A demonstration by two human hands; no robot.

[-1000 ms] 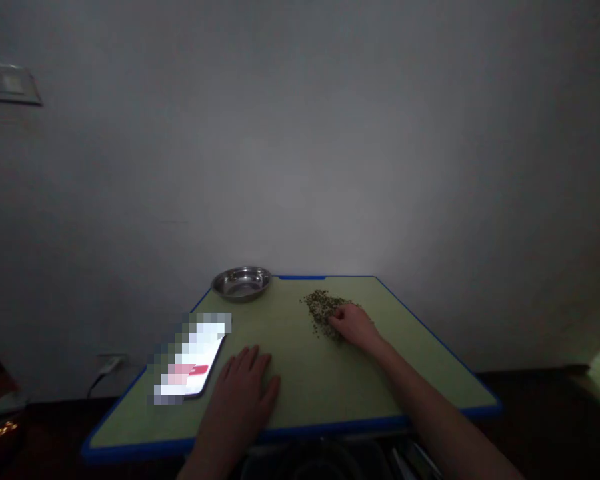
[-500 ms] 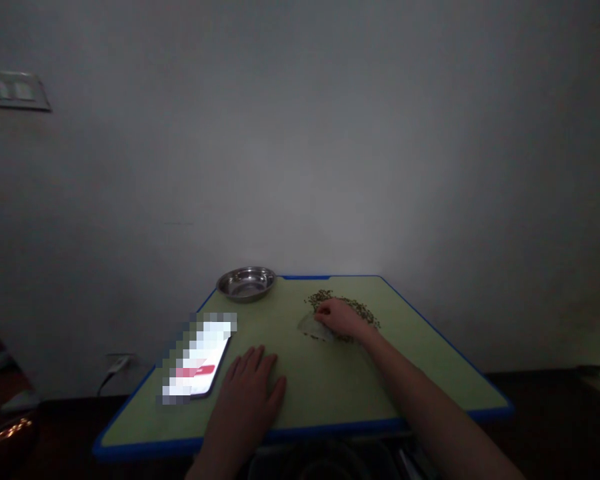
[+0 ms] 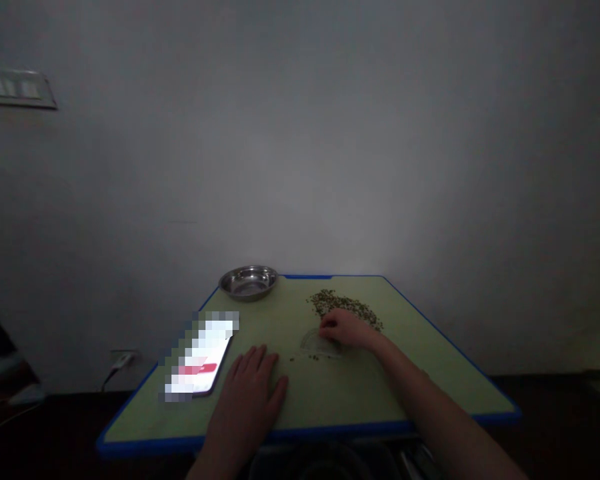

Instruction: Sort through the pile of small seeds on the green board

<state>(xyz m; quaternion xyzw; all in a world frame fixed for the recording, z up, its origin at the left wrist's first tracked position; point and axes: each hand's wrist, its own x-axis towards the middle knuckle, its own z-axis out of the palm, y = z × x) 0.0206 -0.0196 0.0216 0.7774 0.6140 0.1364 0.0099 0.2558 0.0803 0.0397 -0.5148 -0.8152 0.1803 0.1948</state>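
My right hand pinches a clear plastic protractor, a half-round piece with scale marks, low over the table. Just beyond the hand, a spread of small dark beans or seeds lies on the tabletop; their exact kind is too small to tell. A few loose ones rest by the protractor's near edge. My left hand lies flat on the table, palm down with fingers spread, holding nothing. Right beside it on the left is a phone with a lit, partly blurred screen.
A shiny metal bowl stands at the table's back left corner. The pale green table has a blue rim and meets a grey wall. A switch plate and a plugged-in cable are on the wall at left.
My right hand has drawn the protractor nearer to me, away from the seeds, and a few have come along by its near edge. My left hand stays in place.
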